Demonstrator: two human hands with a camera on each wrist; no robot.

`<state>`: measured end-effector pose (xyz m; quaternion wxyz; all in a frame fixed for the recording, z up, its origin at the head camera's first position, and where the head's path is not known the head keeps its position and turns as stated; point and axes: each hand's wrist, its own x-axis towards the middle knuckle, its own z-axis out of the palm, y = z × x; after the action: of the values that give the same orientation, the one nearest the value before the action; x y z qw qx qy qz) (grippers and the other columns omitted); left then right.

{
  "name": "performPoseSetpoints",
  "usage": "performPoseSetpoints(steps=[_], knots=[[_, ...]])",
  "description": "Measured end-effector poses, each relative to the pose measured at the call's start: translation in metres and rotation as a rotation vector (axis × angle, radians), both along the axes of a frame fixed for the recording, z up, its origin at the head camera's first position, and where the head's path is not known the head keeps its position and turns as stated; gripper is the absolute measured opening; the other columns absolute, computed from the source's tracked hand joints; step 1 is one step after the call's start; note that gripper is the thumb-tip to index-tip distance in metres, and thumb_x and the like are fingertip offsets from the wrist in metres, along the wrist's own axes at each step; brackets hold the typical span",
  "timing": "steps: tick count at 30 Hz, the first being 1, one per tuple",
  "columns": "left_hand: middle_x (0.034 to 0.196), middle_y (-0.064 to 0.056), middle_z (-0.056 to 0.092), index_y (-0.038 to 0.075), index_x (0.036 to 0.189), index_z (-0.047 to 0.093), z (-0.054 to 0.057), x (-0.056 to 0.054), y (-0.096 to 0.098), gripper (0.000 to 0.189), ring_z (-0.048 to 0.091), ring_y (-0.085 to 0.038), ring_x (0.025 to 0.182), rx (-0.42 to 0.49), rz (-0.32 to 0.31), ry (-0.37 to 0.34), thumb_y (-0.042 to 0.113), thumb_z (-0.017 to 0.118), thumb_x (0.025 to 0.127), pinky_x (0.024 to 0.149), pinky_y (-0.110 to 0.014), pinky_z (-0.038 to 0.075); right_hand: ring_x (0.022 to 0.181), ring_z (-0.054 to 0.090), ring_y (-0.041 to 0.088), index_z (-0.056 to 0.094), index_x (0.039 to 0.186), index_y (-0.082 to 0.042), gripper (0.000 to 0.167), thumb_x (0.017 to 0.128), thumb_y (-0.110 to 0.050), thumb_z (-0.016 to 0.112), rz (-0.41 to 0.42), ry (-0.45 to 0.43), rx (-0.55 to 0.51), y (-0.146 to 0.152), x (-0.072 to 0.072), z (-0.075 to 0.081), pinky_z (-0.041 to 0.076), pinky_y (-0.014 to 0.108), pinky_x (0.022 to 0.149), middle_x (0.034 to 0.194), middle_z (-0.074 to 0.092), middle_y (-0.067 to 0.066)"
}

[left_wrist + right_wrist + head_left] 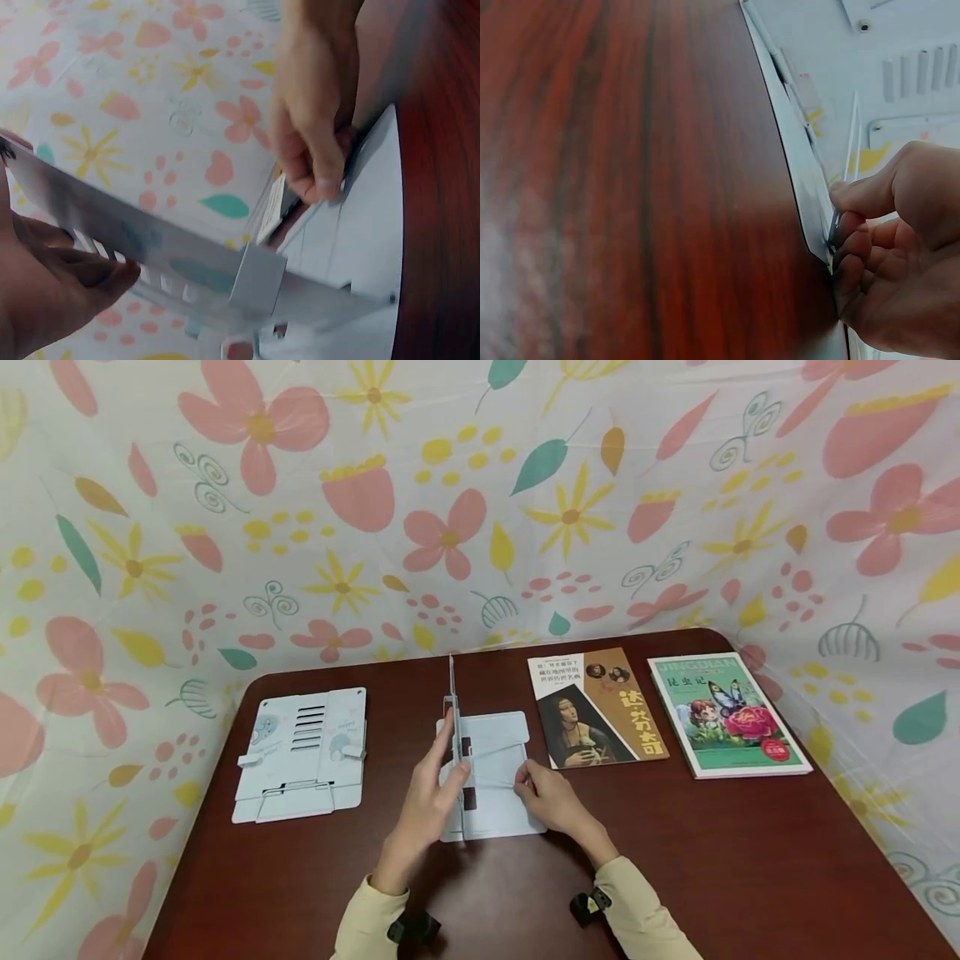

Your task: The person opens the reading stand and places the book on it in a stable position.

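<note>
A white book stand (498, 814) lies partly unfolded at the middle of the table, its base flat and its slotted panel (195, 259) standing up on edge. My left hand (424, 800) grips that upright panel, thumb on one face and fingers on the other. With thumb and curled fingertips, my right hand (557, 802) pinches the thin wire support (853, 139) over the right side of the base. The wire's far end is hard to make out in the head view.
Another white book stand (300, 793) lies at the left. To the right are a brown-and-white book with a portrait (592, 710) and a green book with a butterfly (727, 714). A flowered cloth (450, 468) hangs behind the dark red table (517, 902).
</note>
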<state>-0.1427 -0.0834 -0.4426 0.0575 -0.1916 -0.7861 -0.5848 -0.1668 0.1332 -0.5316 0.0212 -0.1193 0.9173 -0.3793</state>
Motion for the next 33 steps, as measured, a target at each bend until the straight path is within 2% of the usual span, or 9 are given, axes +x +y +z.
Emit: performPoseSetpoints(steps=[3, 5, 8, 11, 17, 21, 27, 33], knots=[[0.165, -0.005, 0.031, 0.012, 0.162, 0.025, 0.002, 0.001, 0.012, 0.068, 0.034, -0.021, 0.15, -0.103, 0.034, 0.006, 0.018, 0.051, 0.099, 0.12, -0.045, 0.034, 0.06, 0.043, 0.008, 0.06, 0.09, -0.011, 0.008, 0.094, -0.007, 0.066, -0.012, -0.012, -0.011, -0.001, 0.001, 0.0, 0.036, 0.025, 0.056, 0.068, 0.049, -0.004], [0.163, -0.011, 0.035, 0.01, 0.161, 0.026, 0.003, 0.001, 0.02, 0.07, 0.043, -0.025, 0.145, -0.141, 0.043, -0.002, 0.021, 0.053, 0.097, 0.114, -0.052, 0.041, 0.06, 0.044, 0.009, 0.061, 0.09, -0.011, 0.008, 0.094, -0.007, 0.067, -0.02, -0.026, -0.014, -0.001, 0.001, 0.0, 0.036, 0.025, 0.056, 0.068, 0.049, -0.005], [0.158, -0.018, 0.041, 0.009, 0.161, 0.027, 0.004, 0.001, 0.027, 0.074, 0.051, -0.03, 0.138, -0.186, 0.067, -0.017, 0.026, 0.055, 0.095, 0.108, -0.053, 0.047, 0.06, 0.044, 0.009, 0.061, 0.091, -0.011, 0.007, 0.094, -0.007, 0.066, -0.014, -0.034, -0.021, -0.001, 0.002, 0.0, 0.036, 0.025, 0.056, 0.069, 0.049, -0.004], [0.156, -0.021, 0.043, 0.008, 0.16, 0.028, 0.004, 0.002, 0.031, 0.076, 0.055, -0.031, 0.134, -0.209, 0.086, -0.008, 0.028, 0.056, 0.093, 0.106, -0.052, 0.049, 0.06, 0.043, 0.008, 0.061, 0.092, -0.011, 0.006, 0.095, -0.008, 0.065, -0.001, -0.042, -0.032, -0.001, 0.003, 0.0, 0.036, 0.024, 0.056, 0.069, 0.049, -0.004], [0.154, -0.022, 0.046, 0.007, 0.159, 0.03, 0.003, 0.001, 0.04, 0.075, 0.057, -0.029, 0.131, -0.244, 0.096, 0.02, 0.029, 0.056, 0.093, 0.102, -0.05, 0.052, 0.057, 0.043, 0.008, 0.061, 0.092, -0.011, 0.006, 0.096, -0.009, 0.064, 0.0, -0.053, -0.067, 0.003, 0.003, 0.001, 0.035, 0.023, 0.053, 0.067, 0.048, -0.004], [0.157, -0.019, 0.042, 0.004, 0.159, 0.031, 0.001, 0.001, 0.047, 0.075, 0.059, -0.029, 0.128, -0.271, 0.095, 0.041, 0.03, 0.056, 0.093, 0.099, -0.049, 0.052, 0.057, 0.043, 0.007, 0.061, 0.093, -0.01, 0.004, 0.096, -0.009, 0.064, 0.008, -0.052, -0.078, 0.004, 0.002, 0.001, 0.035, 0.023, 0.054, 0.067, 0.048, -0.004], [0.16, -0.015, 0.039, 0.003, 0.158, 0.031, -0.003, 0.004, 0.053, 0.074, 0.059, -0.029, 0.129, -0.309, 0.118, 0.058, 0.03, 0.057, 0.094, 0.101, -0.049, 0.051, 0.057, 0.042, 0.006, 0.061, 0.093, -0.009, 0.005, 0.097, -0.011, 0.065, 0.026, -0.047, -0.079, 0.005, 0.004, -0.002, 0.035, 0.022, 0.054, 0.068, 0.048, -0.004], [0.163, -0.014, 0.032, 0.002, 0.158, 0.029, -0.003, 0.005, 0.058, 0.074, 0.046, -0.028, 0.142, -0.326, 0.094, 0.064, 0.03, 0.055, 0.096, 0.107, -0.05, 0.048, 0.055, 0.038, 0.004, 0.06, 0.091, -0.012, 0.007, 0.096, -0.008, 0.063, 0.032, -0.025, -0.116, 0.009, 0.002, -0.004, 0.032, 0.021, 0.054, 0.066, 0.045, -0.005]])
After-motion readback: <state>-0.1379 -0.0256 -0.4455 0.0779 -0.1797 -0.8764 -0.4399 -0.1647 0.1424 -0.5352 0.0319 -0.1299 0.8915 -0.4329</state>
